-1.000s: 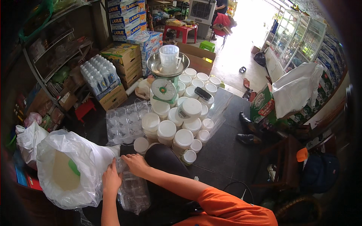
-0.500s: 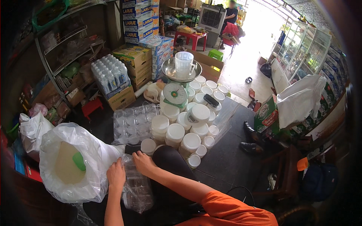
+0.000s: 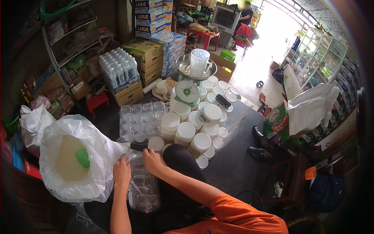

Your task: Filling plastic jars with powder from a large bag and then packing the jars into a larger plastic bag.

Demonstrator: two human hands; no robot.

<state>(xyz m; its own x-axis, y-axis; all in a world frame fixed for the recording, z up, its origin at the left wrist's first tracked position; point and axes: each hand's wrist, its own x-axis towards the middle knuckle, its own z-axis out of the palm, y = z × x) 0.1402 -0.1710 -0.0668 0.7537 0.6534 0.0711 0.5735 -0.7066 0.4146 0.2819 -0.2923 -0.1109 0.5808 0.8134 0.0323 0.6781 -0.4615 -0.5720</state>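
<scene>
In front of me lies a pack of clear empty plastic jars (image 3: 143,197) in thin film, beside my dark-clothed leg. My left hand (image 3: 122,172) has its fingers closed on the film at the pack's left upper edge. Across from it, my right hand (image 3: 154,161) is closed, pinching the same film at the right. Left of the pack stands a large white sack (image 3: 102,181) with a plastic liner, filled with pale grains; a green scoop (image 3: 82,157) rests in them. A white-lidded jar (image 3: 156,144) stands just beyond my right hand.
Several filled, white-lidded jars (image 3: 184,132) crowd the middle around a green dial scale (image 3: 187,93), whose pan holds a clear measuring jug (image 3: 199,61). Another clear jar pack (image 3: 142,121) lies beyond. A dog (image 3: 163,90) lies near stacked cartons (image 3: 145,58); someone stands far back.
Both hands have shifted slightly around the film; my right hand is a little farther right and lower. The view has tilted slightly, and the pack stays beside my leg.
</scene>
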